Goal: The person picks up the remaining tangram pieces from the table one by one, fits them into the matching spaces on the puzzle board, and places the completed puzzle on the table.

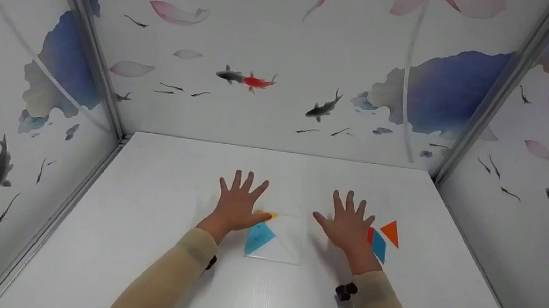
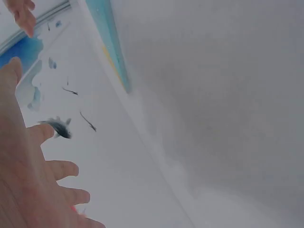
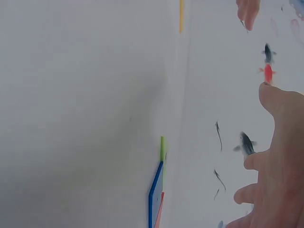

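Observation:
My left hand (image 1: 237, 207) is held over the white table with its fingers spread, holding nothing. Its thumb overlaps a yellow piece (image 1: 274, 215) in the head view. Just below that lies a light blue piece (image 1: 259, 239), at the left side of a clear square tray (image 1: 291, 237). Fingers also spread, my right hand (image 1: 347, 228) holds nothing and partly covers a red piece (image 1: 370, 234) and a blue parallelogram (image 1: 379, 247). An orange triangle (image 1: 392, 233) lies to its right. The right wrist view also shows a green piece (image 3: 162, 148), hidden in the head view.
The white table (image 1: 140, 262) is enclosed by a back wall (image 1: 267, 122) and side walls printed with fish and petals. Metal posts (image 1: 91, 48) stand at the corners. Both forearms wear beige sleeves (image 1: 165, 275), with a small dark device (image 1: 346, 291) under the right wrist.

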### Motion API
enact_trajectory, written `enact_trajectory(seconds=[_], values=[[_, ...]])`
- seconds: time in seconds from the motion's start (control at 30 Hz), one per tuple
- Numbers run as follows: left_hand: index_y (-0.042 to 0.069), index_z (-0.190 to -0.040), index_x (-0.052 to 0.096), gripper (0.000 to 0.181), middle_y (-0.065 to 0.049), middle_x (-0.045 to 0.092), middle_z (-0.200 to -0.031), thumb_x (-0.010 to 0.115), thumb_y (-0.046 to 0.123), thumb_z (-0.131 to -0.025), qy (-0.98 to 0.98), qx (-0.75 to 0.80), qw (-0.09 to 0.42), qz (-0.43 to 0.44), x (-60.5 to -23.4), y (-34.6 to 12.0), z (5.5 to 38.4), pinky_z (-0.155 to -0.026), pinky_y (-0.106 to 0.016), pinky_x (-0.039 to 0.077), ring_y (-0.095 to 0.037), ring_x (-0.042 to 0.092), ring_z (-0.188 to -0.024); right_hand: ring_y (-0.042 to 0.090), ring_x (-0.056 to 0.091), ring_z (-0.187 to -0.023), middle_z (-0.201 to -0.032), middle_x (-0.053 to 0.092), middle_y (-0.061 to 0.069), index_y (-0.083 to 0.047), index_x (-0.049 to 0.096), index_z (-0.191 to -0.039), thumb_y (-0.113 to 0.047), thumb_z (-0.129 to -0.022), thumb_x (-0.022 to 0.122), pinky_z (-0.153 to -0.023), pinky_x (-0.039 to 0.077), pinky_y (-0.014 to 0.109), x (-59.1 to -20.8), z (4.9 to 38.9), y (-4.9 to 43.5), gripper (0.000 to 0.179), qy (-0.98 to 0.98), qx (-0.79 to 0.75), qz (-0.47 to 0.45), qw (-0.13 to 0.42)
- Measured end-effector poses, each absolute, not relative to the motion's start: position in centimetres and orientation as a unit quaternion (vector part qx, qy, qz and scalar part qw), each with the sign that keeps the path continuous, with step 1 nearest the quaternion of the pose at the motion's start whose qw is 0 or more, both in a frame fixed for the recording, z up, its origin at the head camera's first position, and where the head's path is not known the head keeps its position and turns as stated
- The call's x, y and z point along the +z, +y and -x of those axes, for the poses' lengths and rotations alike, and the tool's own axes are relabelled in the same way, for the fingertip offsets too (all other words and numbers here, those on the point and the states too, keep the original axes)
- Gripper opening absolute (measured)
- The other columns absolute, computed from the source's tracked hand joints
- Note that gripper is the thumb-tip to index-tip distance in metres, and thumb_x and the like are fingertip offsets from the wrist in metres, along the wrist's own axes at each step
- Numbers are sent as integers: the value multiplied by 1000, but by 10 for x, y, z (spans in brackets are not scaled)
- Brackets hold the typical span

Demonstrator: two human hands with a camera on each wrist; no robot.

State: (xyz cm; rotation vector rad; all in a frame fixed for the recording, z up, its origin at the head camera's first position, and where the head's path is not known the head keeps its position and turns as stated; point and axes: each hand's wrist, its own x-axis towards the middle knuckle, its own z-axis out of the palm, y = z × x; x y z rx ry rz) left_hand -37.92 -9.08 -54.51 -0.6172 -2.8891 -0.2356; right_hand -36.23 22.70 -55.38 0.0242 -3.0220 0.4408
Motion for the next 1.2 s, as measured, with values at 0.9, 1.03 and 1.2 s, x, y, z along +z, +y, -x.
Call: enact_trajectory(seconds=[0.9,1.03,1.2], values=[[16,-148,64,53,-11,61,-152,69,35,-99,-939,-263,24,221,-554,-66,358,-122,-52,45,-33,53,-146,60,30,-153,-169,30,33,-5,34,-165,-55,-103,60,-124,28,73,-573,346,235,84,-971,233,16,51],[17,-145,66,47,-8,64,-150,71,27,-99,-925,-310,0,218,-555,-65,360,-125,-52,41,-32,53,-147,54,40,-150,-163,42,32,-1,42,-161,-49,-104,60,-124,33,68,-572,349,243,76,-960,268,24,80],[16,-146,65,49,-8,62,-153,73,23,-98,-926,-317,-34,202,-558,-69,365,-126,-54,39,-34,51,-148,51,49,-138,-157,48,30,-1,45,-157,-47,-105,60,-116,46,64,-569,352,248,71,-949,296,50,96]])
